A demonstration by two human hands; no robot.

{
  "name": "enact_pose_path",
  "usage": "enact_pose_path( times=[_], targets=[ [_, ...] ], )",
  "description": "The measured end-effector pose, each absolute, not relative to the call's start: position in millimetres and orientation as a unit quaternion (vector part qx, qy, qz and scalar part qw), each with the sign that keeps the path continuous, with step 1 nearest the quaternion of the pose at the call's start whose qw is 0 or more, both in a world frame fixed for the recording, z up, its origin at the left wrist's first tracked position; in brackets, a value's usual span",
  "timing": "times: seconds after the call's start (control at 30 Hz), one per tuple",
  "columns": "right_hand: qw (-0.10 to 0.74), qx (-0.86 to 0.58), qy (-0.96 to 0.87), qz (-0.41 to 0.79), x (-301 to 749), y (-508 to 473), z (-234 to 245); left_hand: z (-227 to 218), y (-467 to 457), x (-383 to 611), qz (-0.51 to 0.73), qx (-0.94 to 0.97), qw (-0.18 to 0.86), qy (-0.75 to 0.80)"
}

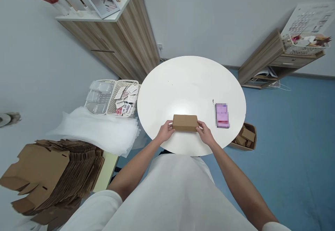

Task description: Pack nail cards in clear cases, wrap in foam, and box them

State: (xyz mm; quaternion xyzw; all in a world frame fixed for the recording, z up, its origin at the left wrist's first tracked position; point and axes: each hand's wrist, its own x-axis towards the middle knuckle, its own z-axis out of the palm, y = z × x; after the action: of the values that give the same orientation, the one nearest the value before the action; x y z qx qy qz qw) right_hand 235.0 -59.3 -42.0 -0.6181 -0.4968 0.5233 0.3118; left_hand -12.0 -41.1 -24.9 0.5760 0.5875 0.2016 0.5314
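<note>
Perhaps uneven squeezing could buckle the rectangular brown cardboard box point(185, 122) pinched between left hand point(165, 131) and right hand point(205, 132).

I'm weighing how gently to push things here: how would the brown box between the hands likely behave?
The brown box would probably feel stiff, since its cardboard edges look straight. It seems apt to slide rather than roll or tip, being flat-sided and low. Its weight is hard to judge, as the closed top hides any contents.
</note>
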Motion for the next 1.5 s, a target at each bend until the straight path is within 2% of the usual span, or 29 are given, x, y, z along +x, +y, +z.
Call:
enact_pose_path(
  times=[0.2, 0.47, 0.7, 0.87, 1.13, 1.3, 1.5],
  targets=[
    [0.332, -0.6, -0.471, 0.554, 235, -81, -62, -33, -61, 3, 0.154, 0.559, 0.479, 0.659],
    [0.247, -0.693, -0.416, 0.535, 239, -76, -58, -39, -58, 13, 0.14, 0.524, 0.435, 0.719],
    [0.222, -0.705, -0.413, 0.531, 230, -74, -54, -42, -41, 2, 0.107, 0.576, 0.428, 0.688],
    [0.251, -0.735, -0.423, 0.467, 205, -91, -60, -46, -45, 0, 0.116, 0.599, 0.433, 0.664],
    [0.305, -0.738, -0.386, 0.462, 208, -119, -38, -41, -53, 9, 0.156, 0.638, 0.443, 0.611],
    [0.355, -0.77, -0.342, 0.405, 234, -136, -21, -25, -55, 44, 0.179, 0.686, 0.459, 0.536],
    [0.388, -0.826, -0.281, 0.297, 303, -163, -19, -8, -63, 122, 0.131, 0.73, 0.502, 0.446]
  ],
)
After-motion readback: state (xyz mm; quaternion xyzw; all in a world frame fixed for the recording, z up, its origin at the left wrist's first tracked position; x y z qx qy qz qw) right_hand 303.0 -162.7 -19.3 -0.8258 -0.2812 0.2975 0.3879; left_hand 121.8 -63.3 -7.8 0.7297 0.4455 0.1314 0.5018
